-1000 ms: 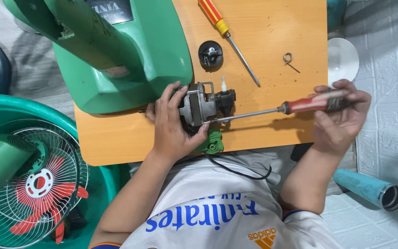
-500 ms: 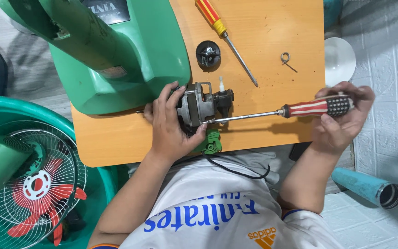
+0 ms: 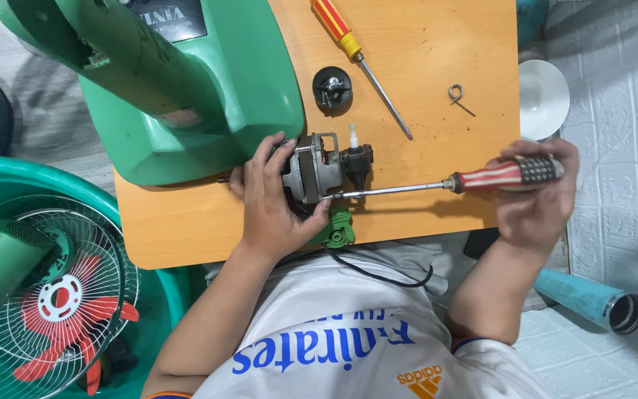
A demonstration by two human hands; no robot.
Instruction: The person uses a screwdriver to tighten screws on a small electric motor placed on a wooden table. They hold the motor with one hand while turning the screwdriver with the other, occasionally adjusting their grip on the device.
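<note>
I have my left hand (image 3: 271,210) clamped around the grey motor (image 3: 311,174) near the table's (image 3: 437,44) front edge, just beside the green fan housing (image 3: 186,89). My right hand (image 3: 537,199) is closed on the striped-handled screwdriver (image 3: 507,174); its shaft lies along the front edge, tip touching the motor's right side. The motor sits left of that grip, so the left hand is nearer. A second screwdriver (image 3: 356,52), a black knob (image 3: 331,87) and a wire spring (image 3: 458,94) lie behind, leaving open board between

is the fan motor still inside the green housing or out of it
Out. The motor lies bare on the orange table beside the green housing, gripped by the left hand while the right hand holds a screwdriver against it.
</note>
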